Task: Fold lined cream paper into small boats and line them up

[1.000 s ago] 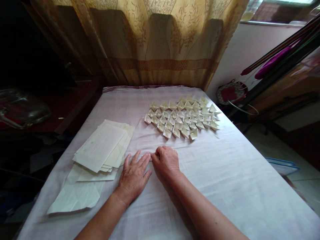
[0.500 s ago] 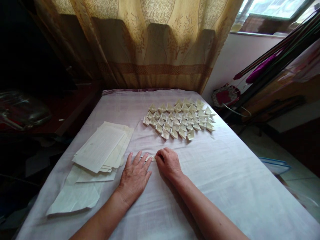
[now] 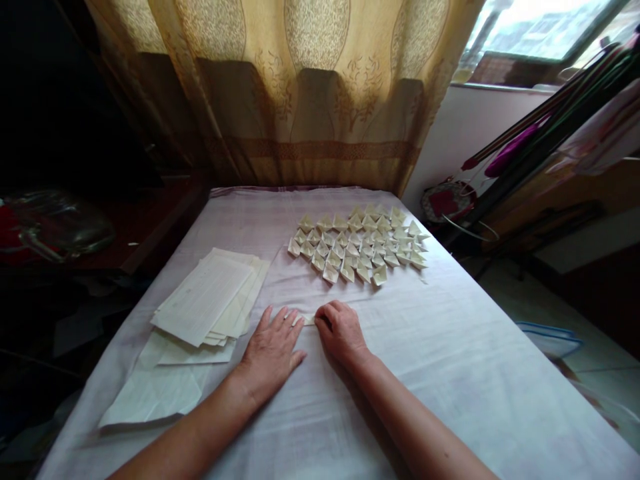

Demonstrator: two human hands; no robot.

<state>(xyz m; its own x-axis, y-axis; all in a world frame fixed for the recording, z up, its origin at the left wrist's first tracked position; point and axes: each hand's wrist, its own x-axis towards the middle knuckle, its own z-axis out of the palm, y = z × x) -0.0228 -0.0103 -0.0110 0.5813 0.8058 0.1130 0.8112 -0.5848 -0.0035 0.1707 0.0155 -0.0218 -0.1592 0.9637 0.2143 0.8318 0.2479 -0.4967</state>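
On my feed the left hand is spread flat, right hand pinching a small folded paper strip mid-frame. Uneven pressure on that rumpled cloth could skew it, I reckon.

curtain — gold, patterned | window — bright | bag | glass vessel, perhaps
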